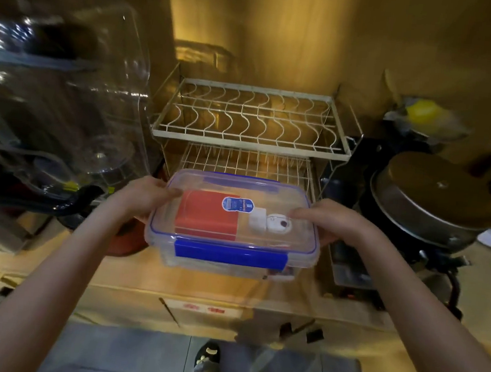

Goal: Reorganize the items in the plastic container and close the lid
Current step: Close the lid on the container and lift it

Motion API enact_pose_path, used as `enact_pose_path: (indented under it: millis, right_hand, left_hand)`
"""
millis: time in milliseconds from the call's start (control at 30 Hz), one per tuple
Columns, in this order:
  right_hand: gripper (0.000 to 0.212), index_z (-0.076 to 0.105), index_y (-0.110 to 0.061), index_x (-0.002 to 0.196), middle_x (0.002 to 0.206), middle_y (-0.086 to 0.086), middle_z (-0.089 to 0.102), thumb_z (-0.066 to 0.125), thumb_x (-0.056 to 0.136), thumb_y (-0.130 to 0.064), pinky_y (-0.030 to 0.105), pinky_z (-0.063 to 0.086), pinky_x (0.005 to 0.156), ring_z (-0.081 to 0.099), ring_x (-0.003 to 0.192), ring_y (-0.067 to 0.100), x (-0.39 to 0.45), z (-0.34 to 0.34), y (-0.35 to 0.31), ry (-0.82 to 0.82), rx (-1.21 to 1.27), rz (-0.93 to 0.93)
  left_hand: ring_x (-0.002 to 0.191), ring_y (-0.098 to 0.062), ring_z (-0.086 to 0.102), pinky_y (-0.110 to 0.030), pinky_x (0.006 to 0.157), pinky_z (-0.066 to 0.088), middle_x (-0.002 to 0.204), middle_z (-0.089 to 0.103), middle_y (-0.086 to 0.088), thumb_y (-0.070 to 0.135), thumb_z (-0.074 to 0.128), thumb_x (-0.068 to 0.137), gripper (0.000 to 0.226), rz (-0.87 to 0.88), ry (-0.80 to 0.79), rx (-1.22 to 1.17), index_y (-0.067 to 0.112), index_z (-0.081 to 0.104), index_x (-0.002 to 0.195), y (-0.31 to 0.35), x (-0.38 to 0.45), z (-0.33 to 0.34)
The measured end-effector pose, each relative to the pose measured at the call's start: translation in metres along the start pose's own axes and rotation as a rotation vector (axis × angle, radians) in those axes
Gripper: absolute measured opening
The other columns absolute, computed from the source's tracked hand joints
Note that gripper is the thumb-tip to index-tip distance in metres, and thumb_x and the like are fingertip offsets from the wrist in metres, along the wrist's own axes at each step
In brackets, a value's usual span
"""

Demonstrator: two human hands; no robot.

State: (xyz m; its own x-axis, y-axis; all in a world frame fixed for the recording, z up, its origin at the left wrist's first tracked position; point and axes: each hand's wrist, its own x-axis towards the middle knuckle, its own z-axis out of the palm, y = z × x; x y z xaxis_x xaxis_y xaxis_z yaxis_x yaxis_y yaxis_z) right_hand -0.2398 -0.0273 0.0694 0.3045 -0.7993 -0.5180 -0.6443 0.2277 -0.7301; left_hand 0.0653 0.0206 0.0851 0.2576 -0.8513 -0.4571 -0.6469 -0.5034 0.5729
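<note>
A clear plastic container (224, 262) with a clear lid (214, 187) edged in blue sits in front of me, held above the wooden counter. The lid lies on top, and the blue front clip (230, 252) is folded down. Through the lid I see a red box (204, 219) on the left and two small white items (276, 223) on the right. My left hand (143, 196) grips the container's left side, thumb on the lid. My right hand (331, 220) grips the right side, thumb resting on the lid.
A white wire dish rack (251, 116) with two tiers stands just behind the container. Clear plastic containers and a dark appliance (52, 111) crowd the left. A metal pot with a lid (431, 193) sits on a stove at the right. The counter edge (197, 289) runs below.
</note>
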Motion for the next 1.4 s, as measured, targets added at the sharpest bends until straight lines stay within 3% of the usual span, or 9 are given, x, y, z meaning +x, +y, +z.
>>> enact_pose_path:
  millis: [100, 267, 400, 567, 667, 833, 1067, 1267, 1400]
  right_hand:
    - [0.026, 0.064, -0.017, 0.091, 0.076, 0.002, 0.072, 0.06, 0.084, -0.041, 0.02, 0.053, 0.049, 0.071, 0.062, 0.01, -0.021, -0.021, -0.028, 0.058, -0.062, -0.075]
    - [0.028, 0.065, -0.014, 0.081, 0.057, -0.002, 0.07, 0.06, 0.084, -0.041, 0.017, 0.047, 0.041, 0.066, 0.049, 0.007, -0.039, -0.057, -0.08, 0.228, -0.067, -0.165]
    - [0.027, 0.063, -0.014, 0.07, 0.041, -0.008, 0.064, 0.062, 0.084, -0.037, 0.013, 0.041, 0.036, 0.06, 0.037, 0.0, -0.033, -0.076, -0.109, 0.38, 0.057, -0.245]
    - [0.016, 0.057, -0.022, 0.071, 0.062, -0.007, 0.067, 0.062, 0.087, -0.024, 0.016, 0.05, 0.052, 0.065, 0.052, 0.0, -0.007, -0.073, -0.123, 0.5, 0.223, -0.344]
    - [0.017, 0.058, -0.014, 0.096, 0.085, 0.002, 0.068, 0.062, 0.086, -0.027, 0.033, 0.056, 0.074, 0.068, 0.077, 0.014, 0.021, -0.066, -0.123, 0.549, 0.297, -0.309]
    - [0.044, 0.049, -0.006, 0.123, 0.086, 0.001, 0.065, 0.06, 0.087, -0.029, 0.028, 0.053, 0.065, 0.066, 0.077, 0.013, 0.061, -0.064, -0.126, 0.566, 0.325, -0.263]
    - [0.039, 0.047, -0.007, 0.122, 0.085, 0.0, 0.06, 0.056, 0.09, -0.027, 0.024, 0.047, 0.059, 0.062, 0.076, 0.013, 0.101, -0.066, -0.137, 0.561, 0.35, -0.238]
    - [0.036, 0.051, -0.012, 0.118, 0.086, -0.001, 0.06, 0.058, 0.088, -0.031, 0.022, 0.042, 0.055, 0.06, 0.074, 0.008, 0.131, -0.074, -0.149, 0.566, 0.365, -0.234]
    - [0.031, 0.051, -0.014, 0.116, 0.09, 0.002, 0.061, 0.057, 0.089, -0.029, 0.027, 0.048, 0.065, 0.062, 0.079, 0.013, 0.145, -0.08, -0.154, 0.589, 0.36, -0.243]
  left_hand:
    - [0.083, -0.023, 0.064, -0.037, 0.076, 0.053, 0.095, 0.066, -0.011, 0.04, 0.048, 0.09, 0.04, 0.087, 0.033, -0.005, 0.008, 0.059, 0.112, 0.022, -0.02, -0.028]
    - [0.076, -0.016, 0.056, -0.026, 0.061, 0.044, 0.101, 0.059, -0.007, 0.042, 0.049, 0.089, 0.046, 0.24, 0.197, 0.001, 0.013, 0.051, 0.124, 0.062, -0.037, -0.065]
    - [0.098, -0.027, 0.059, -0.039, 0.082, 0.05, 0.116, 0.059, -0.013, 0.043, 0.049, 0.089, 0.052, 0.281, 0.282, -0.028, 0.011, 0.044, 0.13, 0.088, -0.032, -0.086]
    - [0.116, -0.033, 0.053, -0.041, 0.091, 0.044, 0.133, 0.051, -0.018, 0.047, 0.048, 0.088, 0.065, 0.269, 0.316, -0.089, 0.011, 0.03, 0.139, 0.111, -0.008, -0.083]
    - [0.114, -0.033, 0.055, -0.04, 0.091, 0.045, 0.132, 0.052, -0.019, 0.042, 0.048, 0.09, 0.064, 0.261, 0.349, -0.101, 0.011, 0.025, 0.14, 0.115, 0.018, -0.078]
    - [0.109, -0.036, 0.057, -0.048, 0.095, 0.048, 0.126, 0.055, -0.02, 0.04, 0.047, 0.09, 0.058, 0.263, 0.348, -0.071, 0.011, 0.028, 0.137, 0.114, 0.058, -0.081]
    - [0.125, -0.038, 0.042, -0.052, 0.105, 0.039, 0.142, 0.034, -0.02, 0.046, 0.042, 0.091, 0.059, 0.234, 0.326, 0.122, 0.019, 0.024, 0.141, 0.122, 0.103, -0.087]
    - [0.143, -0.035, 0.013, -0.048, 0.118, 0.008, 0.153, 0.022, -0.017, 0.059, 0.02, 0.091, 0.066, 0.336, 0.385, 0.442, 0.019, 0.025, 0.142, 0.14, 0.125, -0.077]
    - [0.144, -0.035, 0.008, -0.048, 0.118, 0.011, 0.155, 0.014, -0.017, 0.06, 0.019, 0.09, 0.065, 0.371, 0.405, 0.442, 0.021, 0.022, 0.143, 0.141, 0.144, -0.081]
